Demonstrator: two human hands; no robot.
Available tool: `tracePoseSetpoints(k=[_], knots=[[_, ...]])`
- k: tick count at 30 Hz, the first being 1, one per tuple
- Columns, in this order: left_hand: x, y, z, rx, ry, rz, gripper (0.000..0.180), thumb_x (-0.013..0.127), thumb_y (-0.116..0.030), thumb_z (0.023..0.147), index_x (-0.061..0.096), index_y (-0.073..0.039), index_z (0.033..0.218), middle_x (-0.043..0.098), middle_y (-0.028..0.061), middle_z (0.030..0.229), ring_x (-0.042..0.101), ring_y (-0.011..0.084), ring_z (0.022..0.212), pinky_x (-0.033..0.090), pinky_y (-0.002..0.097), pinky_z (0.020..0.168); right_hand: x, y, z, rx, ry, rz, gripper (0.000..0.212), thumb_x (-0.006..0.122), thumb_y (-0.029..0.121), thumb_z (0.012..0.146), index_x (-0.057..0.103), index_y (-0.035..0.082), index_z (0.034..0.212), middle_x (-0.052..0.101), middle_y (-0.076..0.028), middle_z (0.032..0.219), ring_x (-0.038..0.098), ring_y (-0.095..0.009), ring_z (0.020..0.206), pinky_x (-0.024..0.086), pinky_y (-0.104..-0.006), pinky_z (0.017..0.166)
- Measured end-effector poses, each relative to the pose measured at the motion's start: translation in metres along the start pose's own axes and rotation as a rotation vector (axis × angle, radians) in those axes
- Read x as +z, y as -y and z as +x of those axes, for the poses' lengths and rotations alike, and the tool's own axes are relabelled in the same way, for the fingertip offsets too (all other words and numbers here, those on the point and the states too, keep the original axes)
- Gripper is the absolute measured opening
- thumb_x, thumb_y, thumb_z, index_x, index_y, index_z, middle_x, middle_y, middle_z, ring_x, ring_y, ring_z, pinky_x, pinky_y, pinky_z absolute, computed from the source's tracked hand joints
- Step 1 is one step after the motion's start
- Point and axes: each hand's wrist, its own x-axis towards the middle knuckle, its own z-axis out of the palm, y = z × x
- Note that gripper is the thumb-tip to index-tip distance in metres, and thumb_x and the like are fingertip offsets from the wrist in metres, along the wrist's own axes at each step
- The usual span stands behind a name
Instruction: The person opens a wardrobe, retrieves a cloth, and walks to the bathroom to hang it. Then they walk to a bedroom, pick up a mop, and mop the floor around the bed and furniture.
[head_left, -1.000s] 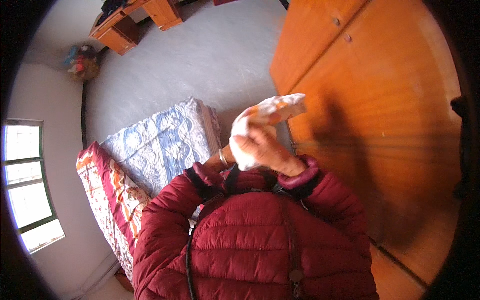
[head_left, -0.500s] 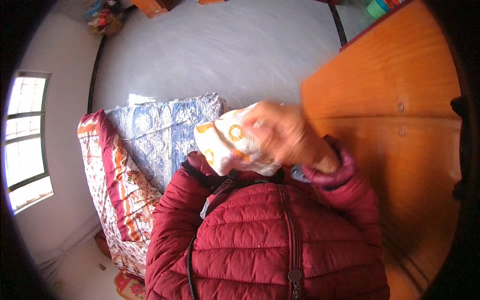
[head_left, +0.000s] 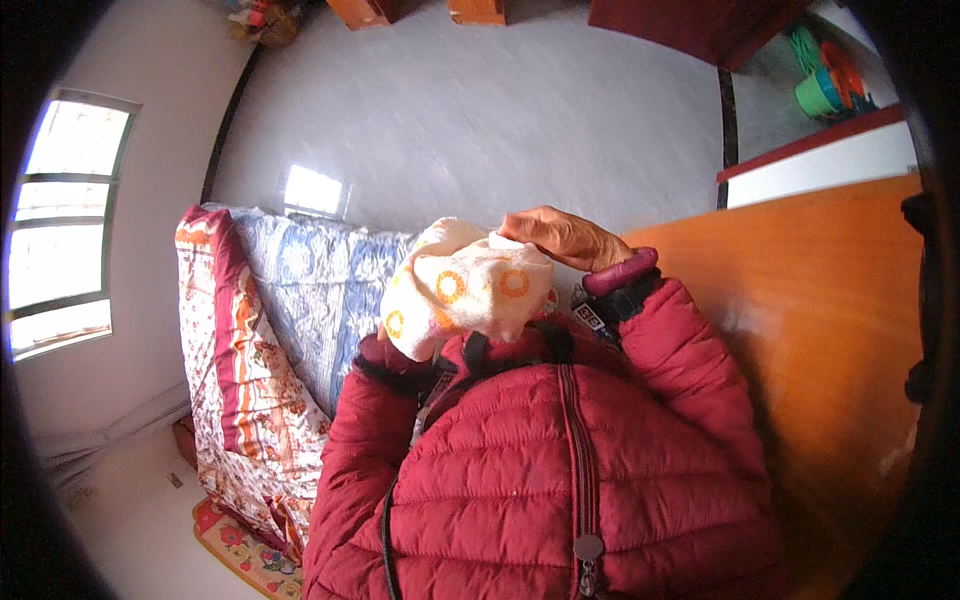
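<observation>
A soft white cloth [head_left: 465,285] with orange rings is bunched up in front of my chest. The thumb and fingers of my right hand [head_left: 572,238] pinch its upper right edge. Beneath the cloth's left side ends my left sleeve [head_left: 385,365]. The cloth drapes over my left hand and hides its fingers, so I cannot make out their grip.
To the left lies a bed with a blue-and-white patterned sheet [head_left: 320,270] and a folded floral quilt [head_left: 235,350]. A brown wooden panel [head_left: 800,300] stands close on my right. Beyond is the grey floor [head_left: 480,120], with a green container [head_left: 818,95] at the far right.
My right hand, blurred before, has moved up and now pinches the cloth's edge. The cloth has shifted and been refolded. The view has turned, showing more of the room's far right.
</observation>
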Motion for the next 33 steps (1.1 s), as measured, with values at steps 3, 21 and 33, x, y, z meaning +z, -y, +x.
tracePoseSetpoints(k=[3, 21, 33], knots=[[-0.012, -0.004, 0.044, 0.141, 0.068, 0.335, 0.058, 0.069, -0.034, 0.078, 0.048, -0.003, 0.123, 0.056, 0.0094, 0.12, 0.054, 0.0181, 0.108, 0.045, 0.0312, 0.09, -0.025, 0.029, 0.004, -0.221, -0.228, -0.331, 0.03, 0.06, 0.033, 0.089, 0.06, 0.004, 0.094, 0.06, 0.002, 0.086, 0.053, -0.008, 0.076, 0.044, -0.0234, 0.07], [-0.069, -0.012, 0.409, 0.087, 0.303, 0.71, 0.061, 0.071, -0.033, 0.075, 0.048, -0.01, 0.126, 0.056, 0.0071, 0.122, 0.055, 0.021, 0.11, 0.042, 0.0337, 0.097, -0.267, 0.16, 0.044, -0.781, -0.999, 0.344, 0.013, 0.056, 0.005, 0.083, 0.055, 0.005, 0.095, 0.05, 0.001, 0.08, 0.046, -0.009, 0.072, 0.039, -0.0233, 0.069], [0.012, 0.046, 0.552, -0.251, 0.469, 0.395, 0.064, 0.068, -0.015, 0.08, 0.038, -0.001, 0.134, 0.049, 0.01, 0.129, 0.046, 0.0181, 0.117, 0.039, 0.0327, 0.099, -0.461, 0.139, 0.0, -0.617, -1.165, -0.098, 0.02, 0.058, 0.007, 0.079, 0.058, 0.003, 0.099, 0.059, -0.005, 0.093, 0.057, -0.016, 0.086, 0.048, -0.0292, 0.076]])
